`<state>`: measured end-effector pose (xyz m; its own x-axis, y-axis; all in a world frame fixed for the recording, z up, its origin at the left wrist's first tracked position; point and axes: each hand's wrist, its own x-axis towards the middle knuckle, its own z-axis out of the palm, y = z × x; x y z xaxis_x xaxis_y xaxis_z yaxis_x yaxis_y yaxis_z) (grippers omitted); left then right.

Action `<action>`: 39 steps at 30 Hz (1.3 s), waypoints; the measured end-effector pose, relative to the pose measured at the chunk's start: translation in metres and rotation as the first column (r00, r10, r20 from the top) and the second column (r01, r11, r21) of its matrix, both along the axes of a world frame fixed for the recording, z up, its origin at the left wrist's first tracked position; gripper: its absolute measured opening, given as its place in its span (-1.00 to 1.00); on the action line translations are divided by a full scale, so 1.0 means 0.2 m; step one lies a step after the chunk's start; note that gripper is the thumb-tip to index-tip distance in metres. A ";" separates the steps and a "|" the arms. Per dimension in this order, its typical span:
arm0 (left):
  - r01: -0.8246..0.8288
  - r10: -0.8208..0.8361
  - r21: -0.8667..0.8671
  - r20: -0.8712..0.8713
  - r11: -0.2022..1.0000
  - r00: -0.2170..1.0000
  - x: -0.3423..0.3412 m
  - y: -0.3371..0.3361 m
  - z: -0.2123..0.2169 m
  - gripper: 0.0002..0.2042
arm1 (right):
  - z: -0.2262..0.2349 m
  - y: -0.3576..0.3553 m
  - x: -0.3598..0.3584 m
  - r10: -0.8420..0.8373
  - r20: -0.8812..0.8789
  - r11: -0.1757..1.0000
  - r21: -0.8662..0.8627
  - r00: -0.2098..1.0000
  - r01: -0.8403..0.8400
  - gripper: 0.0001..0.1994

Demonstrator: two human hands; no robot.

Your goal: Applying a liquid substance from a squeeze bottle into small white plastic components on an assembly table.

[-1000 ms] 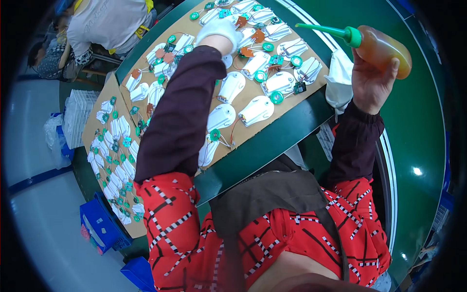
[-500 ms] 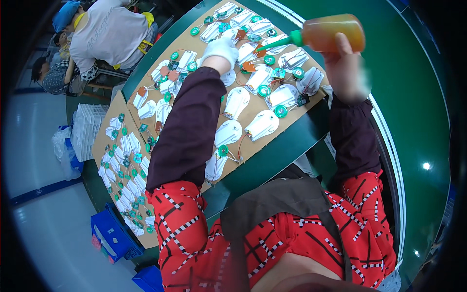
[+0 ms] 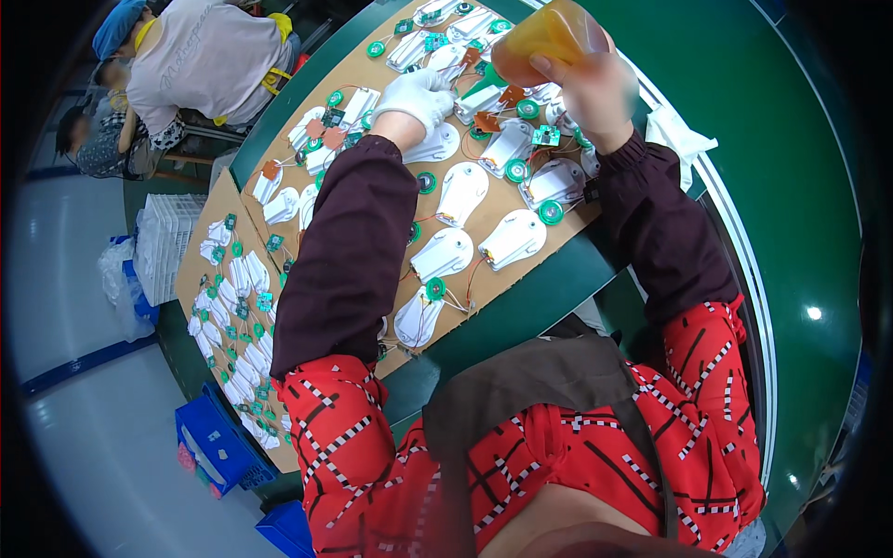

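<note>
My right hand (image 3: 595, 93) grips an orange squeeze bottle (image 3: 544, 37) with a green nozzle, tipped down toward the parts on a brown cardboard sheet (image 3: 484, 298). My left hand (image 3: 419, 98), in a white glove, presses on a white plastic shell (image 3: 437, 144) near the sheet's far end. Rows of white shells (image 3: 512, 240) with green round discs, small circuit boards and thin wires lie around both hands. My dark sleeve covers part of the sheet's left side.
A second cardboard sheet (image 3: 200, 270) with several more white shells lies to the left on the green bench (image 3: 791, 214). Another person (image 3: 200, 65) sits at the far left end. Blue crates (image 3: 214, 442) stand on the floor; a white cloth (image 3: 679, 139) lies to the right.
My right hand has swung the bottle from high on the right down and left over the shells. My left hand stays pressed on the same area of the sheet.
</note>
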<state>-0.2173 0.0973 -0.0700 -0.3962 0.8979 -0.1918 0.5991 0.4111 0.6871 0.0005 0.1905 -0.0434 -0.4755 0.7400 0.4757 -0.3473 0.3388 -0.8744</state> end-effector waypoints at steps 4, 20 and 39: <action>-0.004 0.004 -0.001 0.066 1.000 0.998 0.02 0.00 0.02 -0.87 | 0.00 -0.01 -0.01 0.118 0.007 0.993 0.024 0.993 -0.118 -0.53; 0.018 -0.018 0.021 0.021 1.000 1.000 0.02 0.00 0.00 -0.86 | -0.03 -0.06 0.08 0.080 0.164 0.922 0.363 0.983 -0.136 -0.27; 0.020 -0.021 -0.020 -0.053 1.000 0.998 0.00 0.01 -0.04 -0.74 | -0.07 -0.02 0.12 -0.065 0.072 0.995 0.081 0.995 0.059 -0.41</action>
<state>-0.2176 0.1000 -0.0774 -0.3874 0.9024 -0.1885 0.6431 0.4111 0.6461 0.0239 0.1868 -0.0580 -0.4660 0.7311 0.4984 -0.2580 0.4266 -0.8669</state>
